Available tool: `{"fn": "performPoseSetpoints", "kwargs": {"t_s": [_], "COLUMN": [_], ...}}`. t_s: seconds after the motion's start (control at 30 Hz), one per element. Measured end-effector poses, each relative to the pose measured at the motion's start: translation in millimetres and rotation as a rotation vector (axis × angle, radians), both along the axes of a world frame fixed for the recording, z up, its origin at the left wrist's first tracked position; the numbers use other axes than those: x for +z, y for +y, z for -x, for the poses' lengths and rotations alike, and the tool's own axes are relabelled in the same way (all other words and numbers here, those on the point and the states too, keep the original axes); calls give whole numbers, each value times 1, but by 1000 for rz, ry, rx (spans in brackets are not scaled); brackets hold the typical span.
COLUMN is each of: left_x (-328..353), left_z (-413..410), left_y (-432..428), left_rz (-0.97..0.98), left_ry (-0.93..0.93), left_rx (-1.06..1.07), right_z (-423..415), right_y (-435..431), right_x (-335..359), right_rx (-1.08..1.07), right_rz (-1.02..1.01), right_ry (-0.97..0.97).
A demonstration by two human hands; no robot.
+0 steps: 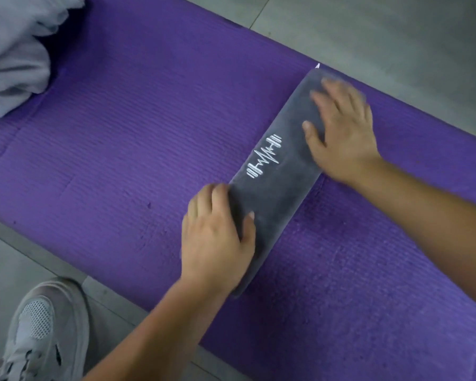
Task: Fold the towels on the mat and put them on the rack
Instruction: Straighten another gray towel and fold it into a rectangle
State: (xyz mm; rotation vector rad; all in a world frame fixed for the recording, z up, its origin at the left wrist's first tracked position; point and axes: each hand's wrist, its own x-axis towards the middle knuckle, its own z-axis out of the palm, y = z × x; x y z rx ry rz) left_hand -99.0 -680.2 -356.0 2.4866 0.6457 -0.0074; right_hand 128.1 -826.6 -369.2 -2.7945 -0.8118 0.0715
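Note:
A dark grey towel [279,185] with a white barbell-and-pulse logo lies folded into a long narrow strip, running diagonally across the purple mat [138,127]. My left hand [217,237] rests flat on the strip's near end, fingers spread over its left edge. My right hand [341,127] lies flat on the far end, fingers apart and slightly blurred. Neither hand grips the cloth. A pile of pale grey towels [17,53] sits crumpled on the mat at the top left. No rack is in view.
Grey tiled floor [396,31] borders the mat on the far side and the near left. A grey mesh sneaker [41,334] stands on the floor at the bottom left, close to the mat's edge.

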Motion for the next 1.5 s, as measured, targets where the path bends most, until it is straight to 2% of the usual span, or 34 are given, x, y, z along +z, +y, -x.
{"fn": "performPoseSetpoints", "kwargs": {"t_s": [0.07,0.17,0.3,0.4,0.47,0.53,0.6,0.63,0.73,0.8,0.87,0.93,1.0,1.1,1.2,1.3,1.43,1.5], "left_x": [2,0,8,16,21,27,37,44,68,84,100,115,128,141,152,171,169,141], "left_z": [-40,-100,-139,-140,-138,-133,-130,-130,-135,-141,-146,-148,-143,-125,-100,-79,-83,-96], "left_y": [12,26,33,27,21,12,4,0,-9,-15,-19,-17,-15,-14,-16,-15,-16,-22], "left_rz": [119,296,492,650,756,903,982,1003,1070,972,776,625,461,272,259,265,368,549], "left_ry": [-43,127,281,332,250,166,104,75,-39,-118,-129,-104,-73,18,113,175,181,251], "left_rx": [-1,-5,12,19,52,79,83,86,132,131,19,-196,-402,-514,-545,-576,-548,-462], "right_z": [48,88,96,97,93,91,95,98,101,97,90,86,85,96,116,128,119,108], "right_y": [-11,-26,-36,-39,-40,-44,-51,-53,-58,-62,-69,-77,-86,-95,-106,-115,-123,-120], "right_x": [-2,-16,-22,-9,2,7,12,15,38,58,76,94,111,128,147,170,158,130], "right_rx": [-8,-5,-20,-296,-543,-684,-653,-605,-475,-448,-433,-380,-335,-310,-283,-271,-316,-430], "right_rz": [-125,-190,-320,-541,-650,-835,-1028,-1105,-1344,-1414,-1379,-1293,-1164,-916,-838,-890,-1018,-1031], "right_ry": [13,112,233,345,542,851,1084,1121,1031,877,724,634,583,494,562,717,931,991]}}
